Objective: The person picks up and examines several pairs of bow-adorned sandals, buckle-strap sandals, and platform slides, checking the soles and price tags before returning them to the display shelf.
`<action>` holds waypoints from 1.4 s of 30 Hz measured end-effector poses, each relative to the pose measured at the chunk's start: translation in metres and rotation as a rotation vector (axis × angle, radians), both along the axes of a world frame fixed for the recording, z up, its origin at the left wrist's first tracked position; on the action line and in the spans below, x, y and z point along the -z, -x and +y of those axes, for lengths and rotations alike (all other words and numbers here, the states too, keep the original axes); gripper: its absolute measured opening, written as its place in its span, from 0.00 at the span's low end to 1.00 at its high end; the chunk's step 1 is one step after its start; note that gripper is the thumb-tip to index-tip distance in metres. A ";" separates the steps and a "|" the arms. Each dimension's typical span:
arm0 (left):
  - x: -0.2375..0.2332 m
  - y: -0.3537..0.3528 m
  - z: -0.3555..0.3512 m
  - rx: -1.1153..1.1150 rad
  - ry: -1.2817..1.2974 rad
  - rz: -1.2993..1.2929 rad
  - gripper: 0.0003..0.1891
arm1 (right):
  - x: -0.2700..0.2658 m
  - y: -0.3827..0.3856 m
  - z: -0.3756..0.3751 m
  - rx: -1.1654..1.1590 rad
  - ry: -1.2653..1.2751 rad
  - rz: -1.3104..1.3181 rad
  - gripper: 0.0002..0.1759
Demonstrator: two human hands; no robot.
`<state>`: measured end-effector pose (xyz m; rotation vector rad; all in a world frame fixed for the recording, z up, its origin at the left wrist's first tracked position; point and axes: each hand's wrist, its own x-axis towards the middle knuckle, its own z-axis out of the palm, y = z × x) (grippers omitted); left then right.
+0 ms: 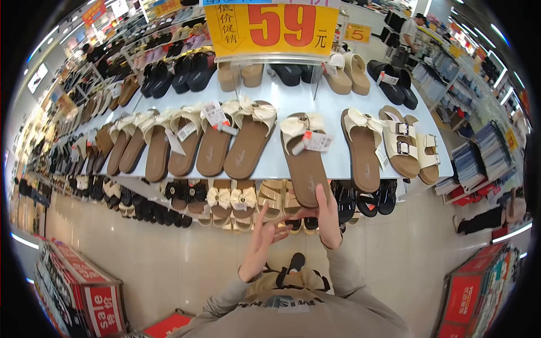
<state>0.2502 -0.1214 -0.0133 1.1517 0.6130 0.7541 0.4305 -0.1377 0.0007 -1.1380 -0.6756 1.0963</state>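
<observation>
My right hand (329, 221) grips the heel end of a brown-soled slide sandal (307, 176), thumb on top and the other fingers below. The sandal has a cream strap with a round ornament, and a white price tag (319, 142) with a red part hangs at it. Its toe end points toward the shelf, over the white upper board (332, 169). My left hand (262, 239) is open just left of the right one, fingers spread, holding nothing. To the right lies a similar slide with a cream bow (365, 152).
More cream-strapped slides (211, 146) line the shelf on the left. Buckled cream sandals (402, 143) stand at the right end. A yellow price sign (282, 28) rises behind. Lower shelves hold several more pairs, including bow slides (243, 198). Red sale bins (98, 298) flank the aisle.
</observation>
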 end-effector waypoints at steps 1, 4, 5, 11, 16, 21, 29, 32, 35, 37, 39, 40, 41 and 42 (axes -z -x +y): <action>0.003 0.008 0.006 0.024 -0.007 -0.008 0.31 | 0.000 0.007 0.004 0.071 0.022 -0.066 0.24; 0.010 0.032 0.028 0.149 -0.010 0.015 0.28 | 0.007 0.048 0.008 0.457 -0.131 -0.089 0.28; 0.013 0.038 0.037 0.179 -0.011 0.003 0.28 | 0.006 0.054 0.009 0.482 -0.126 -0.111 0.28; 0.016 0.072 0.077 0.312 0.023 -0.008 0.26 | 0.012 0.061 0.048 0.450 -0.086 -0.149 0.30; 0.019 0.095 0.094 0.404 -0.008 0.005 0.24 | 0.018 0.035 0.026 0.821 -0.048 -0.395 0.27; 0.025 0.113 0.102 0.421 0.003 0.012 0.23 | 0.019 -0.023 0.013 1.166 -0.046 -0.372 0.28; 0.038 0.124 0.100 0.429 -0.055 0.081 0.22 | 0.021 -0.021 0.022 1.075 -0.036 -0.253 0.29; 0.032 0.125 0.097 0.405 -0.047 0.090 0.22 | 0.017 -0.008 0.020 0.964 -0.029 -0.297 0.27; 0.031 0.121 0.092 0.380 -0.018 0.100 0.22 | 0.009 -0.001 0.023 0.813 -0.036 -0.253 0.25; 0.033 0.114 0.086 0.387 -0.024 0.105 0.22 | 0.013 -0.003 0.028 0.744 -0.044 -0.250 0.26; 0.033 0.106 0.079 0.394 -0.029 0.110 0.23 | 0.014 -0.005 0.030 0.686 -0.031 -0.227 0.28; 0.033 0.100 0.076 0.404 -0.037 0.111 0.23 | 0.015 -0.008 0.027 0.639 -0.012 -0.265 0.28; 0.033 0.094 0.072 0.412 -0.044 0.112 0.23 | 0.017 -0.012 0.023 0.590 0.008 -0.303 0.29; 0.033 0.088 0.068 0.415 -0.044 0.114 0.23 | 0.014 -0.013 0.019 0.561 0.028 -0.345 0.29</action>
